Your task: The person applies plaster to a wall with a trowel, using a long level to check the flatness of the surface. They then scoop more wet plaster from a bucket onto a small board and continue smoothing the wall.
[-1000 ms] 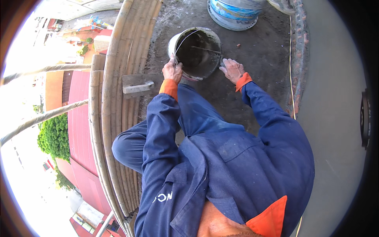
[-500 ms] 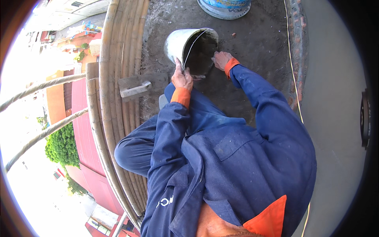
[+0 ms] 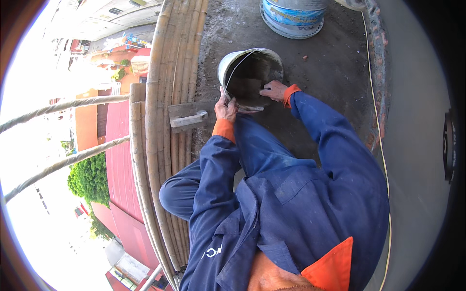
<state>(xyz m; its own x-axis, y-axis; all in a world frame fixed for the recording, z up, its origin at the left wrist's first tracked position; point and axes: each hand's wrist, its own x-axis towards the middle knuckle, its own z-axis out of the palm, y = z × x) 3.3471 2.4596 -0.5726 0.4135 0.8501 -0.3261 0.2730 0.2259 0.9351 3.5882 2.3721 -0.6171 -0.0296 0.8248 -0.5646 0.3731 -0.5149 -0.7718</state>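
Observation:
A pale bucket (image 3: 224, 69) lies tipped with its mouth toward me, its inside coated in grey-brown mortar. Its thin wire handle (image 3: 235, 71) crosses the opening. My left hand (image 3: 225, 108) grips the near-left rim, thumb toward the inside. At the right part of the mouth, my right hand (image 3: 274, 90) is closed, its knuckles inside the rim. A flat greyish patch (image 3: 251, 88) shows beside its fingers; whether it is a tool blade or mortar I cannot tell. Left of my left hand, a plastering trowel (image 3: 190, 119) with a light handle lies on its flat blade.
A blue-and-white drum (image 3: 292, 22) stands beyond the bucket. Bamboo poles (image 3: 162, 72) line the left edge, with a drop to rooftops (image 3: 121, 179) outside. A yellowish cord (image 3: 373, 92) runs along the right, beside rough brick edging (image 3: 380, 63) and a smooth grey wall (image 3: 417, 121).
The view has shifted, so the scene sits further right and lower. The bucket's mouth faces me more squarely. My right hand has moved inward from the rim, into the mouth; my left keeps its grip.

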